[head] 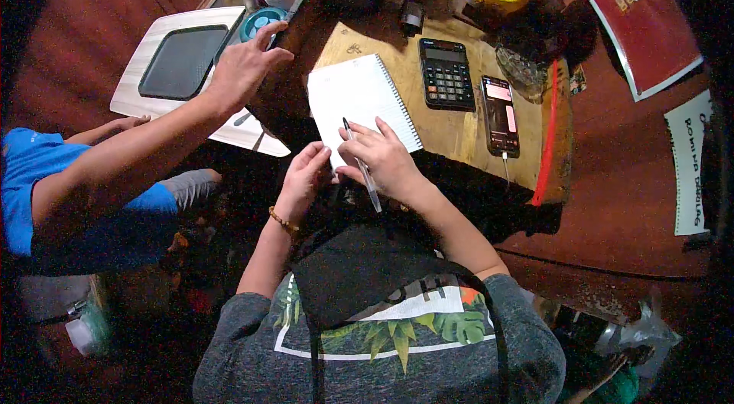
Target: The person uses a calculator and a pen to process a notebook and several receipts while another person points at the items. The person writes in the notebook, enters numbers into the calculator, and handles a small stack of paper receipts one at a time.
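A white spiral notebook (355, 88) lies tilted at the front of the wooden desk, its wire binding along the right side. My left hand (304, 174) pinches its lower left edge between thumb and fingers. Over the lower part of the page is my right hand (381, 160), with a clear ballpoint pen (360, 163) held between its fingers. The pen's dark end points up the page, and faint writing shows near the top of the sheet. To the right of the notebook lie a black Casio calculator (447, 76) and a smartphone (500, 116) with a lit screen and a white cable plugged in.
Another person's hand (246, 68) reaches in from the left, past a pale board (129, 83) bearing a dark tray (183, 63). A teal round container (262, 23) stands beyond. A red strap (547, 140) runs along the wooden desk's (459, 140) right side, near a glass dish (519, 72).
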Demonstrator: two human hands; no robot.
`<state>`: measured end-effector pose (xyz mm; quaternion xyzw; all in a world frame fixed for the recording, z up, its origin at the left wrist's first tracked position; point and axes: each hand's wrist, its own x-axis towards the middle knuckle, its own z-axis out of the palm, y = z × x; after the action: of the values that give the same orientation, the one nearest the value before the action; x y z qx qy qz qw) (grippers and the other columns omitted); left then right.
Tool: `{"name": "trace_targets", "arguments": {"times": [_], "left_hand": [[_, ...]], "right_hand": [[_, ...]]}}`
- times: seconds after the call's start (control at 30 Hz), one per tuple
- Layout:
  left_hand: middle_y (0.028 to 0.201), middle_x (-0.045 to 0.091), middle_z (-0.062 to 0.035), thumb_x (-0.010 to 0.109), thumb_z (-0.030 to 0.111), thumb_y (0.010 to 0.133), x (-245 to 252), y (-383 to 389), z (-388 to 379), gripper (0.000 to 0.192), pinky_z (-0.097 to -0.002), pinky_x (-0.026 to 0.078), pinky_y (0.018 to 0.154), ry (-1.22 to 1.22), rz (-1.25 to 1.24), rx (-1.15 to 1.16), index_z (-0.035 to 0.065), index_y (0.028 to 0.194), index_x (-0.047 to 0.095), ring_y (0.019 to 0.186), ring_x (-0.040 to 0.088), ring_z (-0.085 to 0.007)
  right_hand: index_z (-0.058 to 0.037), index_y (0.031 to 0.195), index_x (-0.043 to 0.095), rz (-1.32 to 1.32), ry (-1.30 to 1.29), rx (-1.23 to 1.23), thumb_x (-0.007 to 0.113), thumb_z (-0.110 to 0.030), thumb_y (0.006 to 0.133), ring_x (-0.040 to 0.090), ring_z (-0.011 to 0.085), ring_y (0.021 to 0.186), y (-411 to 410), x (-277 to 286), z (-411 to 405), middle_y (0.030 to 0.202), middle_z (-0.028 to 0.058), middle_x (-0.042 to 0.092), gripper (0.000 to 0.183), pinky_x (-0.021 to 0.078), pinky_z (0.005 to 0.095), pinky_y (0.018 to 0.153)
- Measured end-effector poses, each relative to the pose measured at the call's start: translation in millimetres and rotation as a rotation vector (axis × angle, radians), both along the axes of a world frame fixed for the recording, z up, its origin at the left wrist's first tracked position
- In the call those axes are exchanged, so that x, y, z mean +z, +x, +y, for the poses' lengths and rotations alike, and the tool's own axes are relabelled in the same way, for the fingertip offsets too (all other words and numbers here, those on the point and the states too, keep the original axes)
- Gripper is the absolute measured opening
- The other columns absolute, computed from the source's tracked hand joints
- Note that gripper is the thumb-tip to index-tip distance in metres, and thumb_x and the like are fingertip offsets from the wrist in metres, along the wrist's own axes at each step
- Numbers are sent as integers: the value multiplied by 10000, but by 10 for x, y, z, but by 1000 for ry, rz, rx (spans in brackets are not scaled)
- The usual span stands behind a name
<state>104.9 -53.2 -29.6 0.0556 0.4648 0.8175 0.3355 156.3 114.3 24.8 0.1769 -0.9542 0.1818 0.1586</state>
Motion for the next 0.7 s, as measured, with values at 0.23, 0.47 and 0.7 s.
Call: {"name": "trace_targets", "arguments": {"times": [0.23, 0.47, 0.7], "left_hand": [[938, 594, -83, 539, 171, 889, -26, 113, 241, 248, -268, 531, 651, 29, -3, -187, -2, 1058, 484, 746, 612, -139], [887, 591, -68, 548, 148, 882, 24, 94, 283, 229, -264, 526, 585, -12, -63, -140, -1, 1050, 503, 689, 589, -122], [874, 596, -62, 547, 169, 884, 10, 95, 270, 225, -245, 525, 552, -40, -79, -137, 9, 1036, 506, 671, 594, -125]], "right_hand": [[-39, 943, 614, 164, -150, 3, 579, -168, 830, 553, 121, 730, -650, 53, 232, 825, 44, 562, 176, 485, 272, 593], [-19, 849, 609, -433, -1106, -38, 580, -152, 780, 544, 107, 634, -1133, -137, 272, 704, 51, 575, 153, 447, 242, 541], [17, 760, 582, -312, -771, -91, 538, -101, 756, 568, 124, 593, -1042, 6, 143, 642, 81, 602, 126, 453, 267, 533]]}}
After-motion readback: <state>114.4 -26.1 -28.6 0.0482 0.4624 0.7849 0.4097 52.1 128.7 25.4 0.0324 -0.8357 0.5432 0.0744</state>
